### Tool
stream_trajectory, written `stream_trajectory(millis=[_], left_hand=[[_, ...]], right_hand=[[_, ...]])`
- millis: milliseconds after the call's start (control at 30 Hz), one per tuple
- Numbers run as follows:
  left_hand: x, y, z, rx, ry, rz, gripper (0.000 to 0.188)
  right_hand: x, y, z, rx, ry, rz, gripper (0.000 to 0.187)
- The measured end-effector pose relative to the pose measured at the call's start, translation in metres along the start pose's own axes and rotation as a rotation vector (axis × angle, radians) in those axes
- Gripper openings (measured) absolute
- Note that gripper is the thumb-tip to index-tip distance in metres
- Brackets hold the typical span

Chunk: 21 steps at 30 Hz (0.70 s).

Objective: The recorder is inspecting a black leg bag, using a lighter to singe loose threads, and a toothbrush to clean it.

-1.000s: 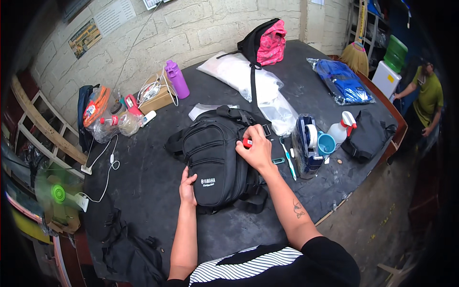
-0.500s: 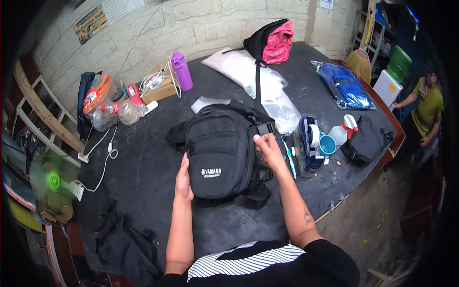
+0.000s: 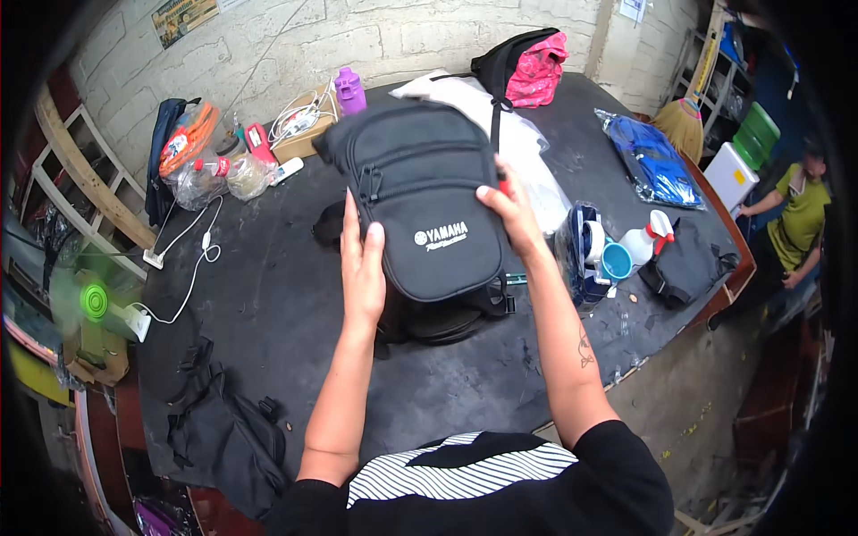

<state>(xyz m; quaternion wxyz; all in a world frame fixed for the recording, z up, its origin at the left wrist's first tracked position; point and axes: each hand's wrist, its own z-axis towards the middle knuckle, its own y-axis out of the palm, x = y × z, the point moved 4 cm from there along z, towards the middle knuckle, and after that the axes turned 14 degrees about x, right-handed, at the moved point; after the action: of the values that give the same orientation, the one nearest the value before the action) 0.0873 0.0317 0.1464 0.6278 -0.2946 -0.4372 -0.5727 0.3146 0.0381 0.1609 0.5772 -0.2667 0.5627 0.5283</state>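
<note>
A small black bag (image 3: 429, 161) with a front zip pocket and white lettering is held up above the dark table, its front facing me. My left hand (image 3: 365, 268) grips its left edge, thumb on the front. My right hand (image 3: 514, 214) clasps the opposite edge the same way, with a small red bit showing beside its fingers. Black fabric and straps (image 3: 438, 326) show below the bag; I cannot tell whether they belong to it.
A clear plastic wrap (image 3: 536, 179) and a pink-and-black bag (image 3: 536, 71) lie beyond. On the right are a spray bottle (image 3: 642, 243), a blue cup (image 3: 616, 261) and a packed blue item (image 3: 648, 161). Another black bag (image 3: 232, 438) lies near left. A person (image 3: 795, 219) stands far right.
The bag has risen off the table and tilted, swinging its lower end to the right. My right hand has moved from the side buckle to the bag's right edge.
</note>
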Motion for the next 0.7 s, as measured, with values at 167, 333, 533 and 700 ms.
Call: stream_trajectory(millis=[167, 333, 533, 700], left_hand=[[-0.083, -0.012, -0.041, -0.035, -0.382, -0.037, 0.066], [-0.042, -0.009, -0.031, -0.117, -0.317, -0.238, 0.067], [-0.014, -0.014, -0.037, -0.094, -0.354, 0.342, 0.061], [-0.061, -0.019, -0.033, -0.005, -0.062, 0.729, 0.041]], right_hand=[[0.092, -0.032, -0.007, 0.097, 0.173, -0.382, 0.061], [0.065, -0.025, -0.017, 0.134, -0.053, -0.18, 0.05], [0.05, -0.038, -0.038, 0.165, 0.023, -0.183, 0.054], [0.071, -0.052, -0.047, 0.332, -0.216, -0.863, 0.051]])
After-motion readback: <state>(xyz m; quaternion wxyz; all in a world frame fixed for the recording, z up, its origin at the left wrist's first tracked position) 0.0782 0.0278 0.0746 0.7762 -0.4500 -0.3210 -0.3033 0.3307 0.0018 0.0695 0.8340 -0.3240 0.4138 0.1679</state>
